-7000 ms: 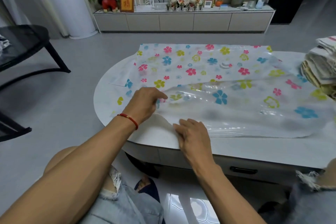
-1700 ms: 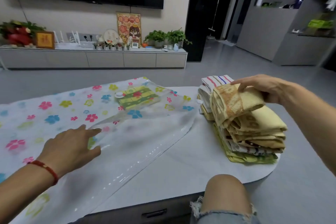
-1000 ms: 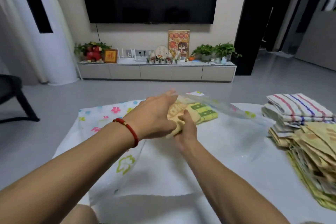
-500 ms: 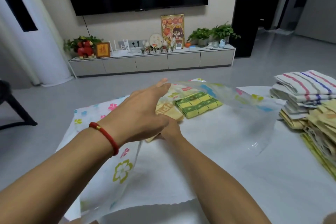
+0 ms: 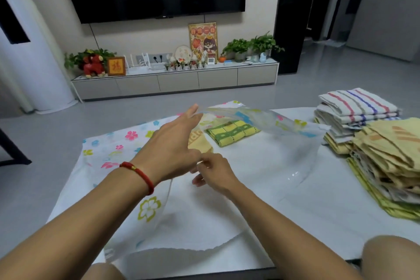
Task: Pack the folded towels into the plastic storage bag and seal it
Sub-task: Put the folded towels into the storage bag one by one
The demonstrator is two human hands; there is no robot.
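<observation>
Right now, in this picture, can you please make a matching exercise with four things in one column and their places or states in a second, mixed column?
Things:
1. green-yellow towel
2. striped towel
3. left hand
4. red bracelet

Places or states:
a. on the left wrist
b. lifts the bag's upper sheet
c. lying inside the bag
d. on top of the far stack, outside the bag

Pairs: 1-c, 2-d, 3-b, 4-a
</observation>
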